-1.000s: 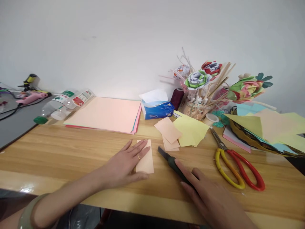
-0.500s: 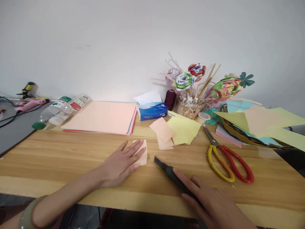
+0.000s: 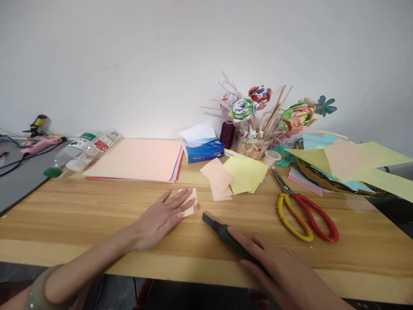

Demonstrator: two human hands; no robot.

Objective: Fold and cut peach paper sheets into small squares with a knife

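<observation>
The small peach paper piece (image 3: pixel 190 211) lies on the wooden desk (image 3: pixel 97 206), ten o'clock from the right hand (image 3: pixel 274 267), which curls closed around a dark-green-handled knife (image 3: pixel 237 247). The left hand (image 3: pixel 161 220), flat with fingers slightly spread, partly covers the paper towards two o'clock.

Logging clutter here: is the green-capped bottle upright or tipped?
Tipped: the green-capped bottle lies on its side, cap nearer the person, body slanting toward the wall.

Along the back edge of the table (image 3: pixel 97 206), two plastic bottles (image 3: pixel 72 151) lie toward the left corner, right of them a blue tissue pack (image 3: pixel 204 150), then a dark thread spool (image 3: pixel 227 134) beside paper flowers (image 3: pixel 244 109).
</observation>
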